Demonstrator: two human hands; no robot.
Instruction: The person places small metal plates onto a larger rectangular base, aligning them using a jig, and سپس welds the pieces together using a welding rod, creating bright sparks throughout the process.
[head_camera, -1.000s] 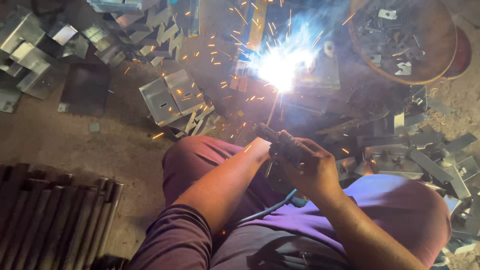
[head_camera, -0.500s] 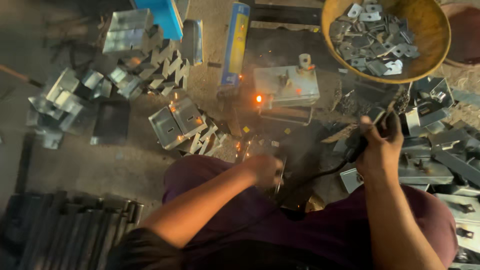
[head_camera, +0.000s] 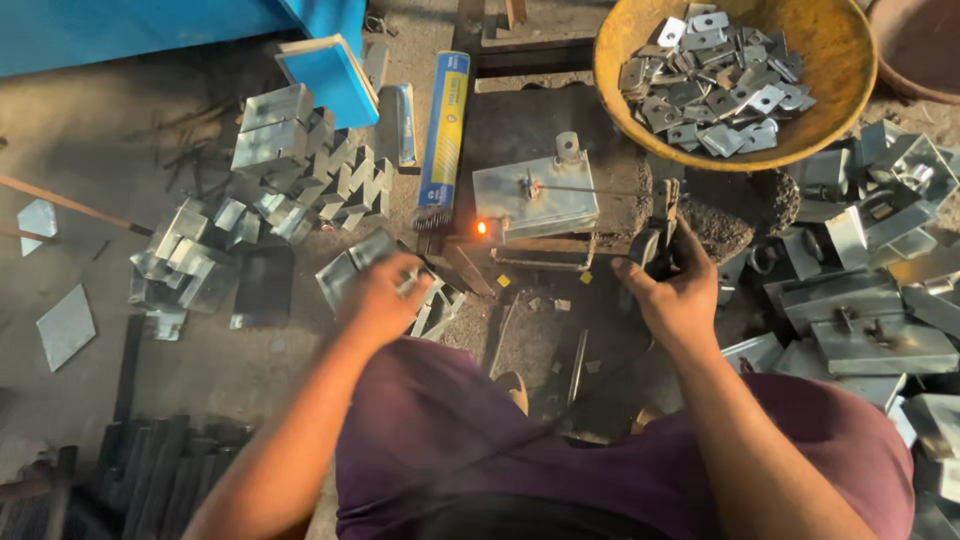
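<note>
Welded bracket (head_camera: 536, 197): sitting on the work block, one corner spot glowing orange. Right hand (head_camera: 678, 295) is gripping the electrode holder (head_camera: 660, 235); left hand (head_camera: 385, 297) is closing on another bracket (head_camera: 425, 300) from the floor pile. Many blanks are waiting in the yellow bowl (head_camera: 640, 110).

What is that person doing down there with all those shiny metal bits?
A person sits on the ground among metal pieces. The right hand holds a welding electrode holder, whose thin rod lies across a folded metal box. An orange spot glows beside the box's left end. The left hand rests on a bent metal bracket. A yellow bowl of small plates sits behind.
</note>
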